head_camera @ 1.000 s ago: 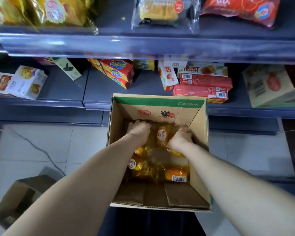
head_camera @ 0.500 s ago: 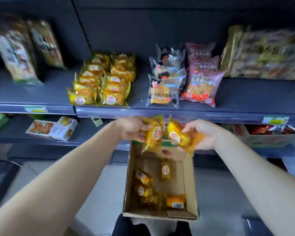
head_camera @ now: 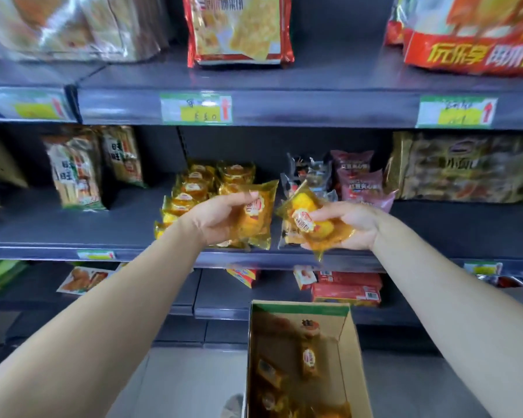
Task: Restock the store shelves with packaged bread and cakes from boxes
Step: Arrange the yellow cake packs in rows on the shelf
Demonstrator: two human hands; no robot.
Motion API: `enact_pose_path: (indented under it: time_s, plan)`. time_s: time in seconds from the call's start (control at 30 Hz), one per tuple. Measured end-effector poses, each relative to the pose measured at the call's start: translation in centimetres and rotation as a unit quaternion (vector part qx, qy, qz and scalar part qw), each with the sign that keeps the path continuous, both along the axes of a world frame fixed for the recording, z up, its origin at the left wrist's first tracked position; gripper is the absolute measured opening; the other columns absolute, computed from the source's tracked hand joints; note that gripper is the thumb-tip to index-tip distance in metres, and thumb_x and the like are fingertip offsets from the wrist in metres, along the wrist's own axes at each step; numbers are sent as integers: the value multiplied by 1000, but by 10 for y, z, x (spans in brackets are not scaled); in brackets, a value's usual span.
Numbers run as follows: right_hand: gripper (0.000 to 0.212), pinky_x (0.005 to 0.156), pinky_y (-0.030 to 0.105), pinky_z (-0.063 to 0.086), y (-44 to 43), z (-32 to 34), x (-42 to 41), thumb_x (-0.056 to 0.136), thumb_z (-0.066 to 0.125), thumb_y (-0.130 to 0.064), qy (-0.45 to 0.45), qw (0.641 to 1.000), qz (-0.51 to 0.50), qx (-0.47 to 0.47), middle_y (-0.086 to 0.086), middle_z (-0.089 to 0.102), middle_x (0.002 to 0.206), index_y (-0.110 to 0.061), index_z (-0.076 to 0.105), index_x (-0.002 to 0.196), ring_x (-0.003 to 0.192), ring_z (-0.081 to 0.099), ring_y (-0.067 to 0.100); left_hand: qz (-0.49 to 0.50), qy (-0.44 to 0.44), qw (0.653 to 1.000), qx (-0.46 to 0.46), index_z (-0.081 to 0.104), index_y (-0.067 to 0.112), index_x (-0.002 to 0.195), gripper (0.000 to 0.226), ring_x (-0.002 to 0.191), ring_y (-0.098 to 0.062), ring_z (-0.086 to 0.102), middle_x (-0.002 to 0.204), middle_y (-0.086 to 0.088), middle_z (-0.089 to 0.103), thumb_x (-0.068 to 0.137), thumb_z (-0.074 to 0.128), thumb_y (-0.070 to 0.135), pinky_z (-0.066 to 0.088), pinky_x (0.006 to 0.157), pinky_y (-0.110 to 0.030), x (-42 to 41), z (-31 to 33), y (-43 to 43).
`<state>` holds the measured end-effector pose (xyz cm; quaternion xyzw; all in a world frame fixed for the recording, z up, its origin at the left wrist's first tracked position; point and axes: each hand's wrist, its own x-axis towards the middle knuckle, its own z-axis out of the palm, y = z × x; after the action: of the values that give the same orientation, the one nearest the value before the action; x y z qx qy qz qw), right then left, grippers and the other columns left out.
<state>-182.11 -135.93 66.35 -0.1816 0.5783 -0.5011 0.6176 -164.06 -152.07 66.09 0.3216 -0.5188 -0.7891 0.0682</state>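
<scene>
Left hand (head_camera: 221, 220) up in front of the middle shelf (head_camera: 73, 233), fingers curled round a yellow cake packet (head_camera: 255, 233), thumb pressed across the top near its round label; the packet stands close to upright, long axis top to bottom, label facing the camera. Right hand (head_camera: 355, 224) alongside, clamped on a second yellow packet (head_camera: 323, 229), and this one is tilted, long axis running from upper left down to lower right, a crimped end pointing down past the shelf edge. The two packets are just beside each other, not clearly touching. Behind the left one sits a stack of matching yellow packets (head_camera: 194, 188) on the grey shelf; behind the right, clear-wrapped cakes and maroon packets (head_camera: 360, 179). Rice cracker bags (head_camera: 73, 176) stand off to the left. Above, a green and yellow price tag (head_camera: 196, 108) on the rail of the upper shelf (head_camera: 314, 82). Below, red cartons (head_camera: 346, 289) on a lower shelf, and an open cardboard box (head_camera: 355, 357) over the pale tiled floor (head_camera: 187, 384), with more yellow packets (head_camera: 310, 359) lying inside.
</scene>
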Motion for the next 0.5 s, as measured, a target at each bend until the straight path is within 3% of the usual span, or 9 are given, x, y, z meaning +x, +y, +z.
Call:
enact_pose_path:
  time_s: [0.07, 0.13, 0.27, 0.3, 0.37, 0.43, 0.5]
  plan:
    - [51, 89, 50, 51, -15, 0, -1, 76, 61, -10, 9, 1000, -7, 17, 25, 61, 118, -3, 51, 125, 103, 63, 37, 11, -10, 1000, -4, 63, 9, 101, 20, 95, -26, 63, 101, -11, 66, 93, 53, 24, 48, 95, -41, 3, 0, -13]
    - [35, 85, 48, 54, -31, -3, -3, 86, 55, -17, 7, 999, -28, 23, 23, 68, 103, -4, 54, 118, 90, 69, 33, 37, -9, 999, 0, 63, 10, 98, 21, 87, -25, 65, 95, -10, 68, 95, 49, 26, 52, 86, -40, 5, -2, -29]
    - [27, 70, 32, 60, -75, -8, -17, 82, 64, -26, 38, 998, -51, 16, 16, 72, 85, -8, 63, 102, 77, 71, 23, 88, 30, 995, 42, 62, 12, 103, 27, 78, -22, 71, 91, -9, 71, 95, 47, 33, 59, 73, -37, 11, -10, -64]
    - [18, 70, 30, 59, -89, -10, -22, 85, 63, -22, 58, 997, -47, 15, 11, 73, 78, -9, 63, 98, 74, 70, 19, 91, 36, 994, 42, 64, 13, 101, 26, 79, -23, 70, 92, -9, 71, 95, 48, 33, 59, 73, -37, 11, -11, -72]
    - [9, 86, 34, 53, -119, -12, -30, 87, 63, -18, 125, 991, -52, 23, 3, 70, 71, -11, 62, 93, 71, 67, 16, 83, 35, 996, 25, 66, 12, 99, 20, 84, -23, 70, 97, -9, 71, 93, 52, 25, 59, 77, -37, 10, -14, -86]
    - [33, 98, 40, 47, -150, -18, -41, 81, 71, -20, 236, 967, -83, 40, 6, 68, 92, -11, 60, 111, 92, 64, 24, 76, 19, 997, 9, 64, 8, 103, 18, 90, -24, 70, 103, -11, 70, 92, 52, 15, 57, 82, -37, 6, -16, -97]
    - [63, 92, 32, 43, -181, -21, -46, 80, 73, -21, 351, 931, -90, 50, 9, 58, 121, -12, 44, 135, 113, 55, 27, 77, 3, 997, 0, 63, 5, 109, 21, 94, -26, 69, 106, -12, 70, 90, 54, 10, 54, 87, -40, -1, -20, -108]
